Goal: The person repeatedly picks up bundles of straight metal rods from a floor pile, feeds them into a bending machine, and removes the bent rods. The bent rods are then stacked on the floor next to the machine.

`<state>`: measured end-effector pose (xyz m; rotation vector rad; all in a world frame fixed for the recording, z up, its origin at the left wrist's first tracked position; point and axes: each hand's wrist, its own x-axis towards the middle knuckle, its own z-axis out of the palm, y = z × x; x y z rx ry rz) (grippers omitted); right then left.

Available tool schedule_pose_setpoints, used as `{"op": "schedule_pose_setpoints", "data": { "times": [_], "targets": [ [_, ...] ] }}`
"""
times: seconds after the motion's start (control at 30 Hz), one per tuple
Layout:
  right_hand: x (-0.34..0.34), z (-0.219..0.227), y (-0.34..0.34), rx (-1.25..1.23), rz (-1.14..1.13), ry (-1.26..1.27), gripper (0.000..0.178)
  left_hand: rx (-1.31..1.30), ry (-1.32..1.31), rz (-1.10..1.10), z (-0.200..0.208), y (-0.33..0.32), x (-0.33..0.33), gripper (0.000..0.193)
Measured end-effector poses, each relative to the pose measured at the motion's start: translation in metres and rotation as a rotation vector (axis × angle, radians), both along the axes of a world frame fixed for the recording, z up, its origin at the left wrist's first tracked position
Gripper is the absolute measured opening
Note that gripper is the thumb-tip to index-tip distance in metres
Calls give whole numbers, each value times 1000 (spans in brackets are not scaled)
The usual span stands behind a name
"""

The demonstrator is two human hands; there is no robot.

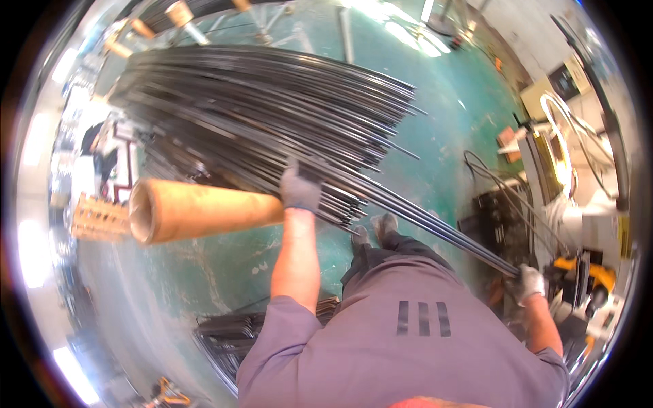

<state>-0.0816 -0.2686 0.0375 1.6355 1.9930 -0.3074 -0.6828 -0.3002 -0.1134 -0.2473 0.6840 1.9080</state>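
A small bundle of long dark metal rods runs from the pile down to the right. My right hand, in a grey-white glove, is closed round the near right end of the bundle. My left hand, in a grey glove, grips the same bundle farther up, beside the pile; its fingertips are partly hidden and blurred. The large pile of dark metal rods lies beyond, with uneven ends pointing right. A wide brown cardboard tube reaches toward my left wrist, its open end to the left.
Smaller brown tubes sit on metal posts at the far left. More dark bars lie low by my left side. At the right stand a machine with cables and a yellow-black tool. The floor is green.
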Motion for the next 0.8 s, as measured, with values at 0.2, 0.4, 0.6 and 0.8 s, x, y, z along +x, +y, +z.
{"op": "schedule_pose_setpoints", "data": {
  "times": [0.2, 0.4, 0.6, 0.8],
  "targets": [
    [53, -34, -71, 191, -74, 157, 24, -236, 7, 9, 24, 8, -7, 34],
    [-8, -50, -71, 692, 60, 411, 23, -271, 255, -86, 34, 0, 9, 28],
    [73, -48, -75, 1001, -50, 346, 30, 45, 101, -241, 88, 11, 103, 26],
    [184, -59, -111, 942, -246, 309, 23, 216, 193, -394, 132, 43, 179, 22]
  ]
}}
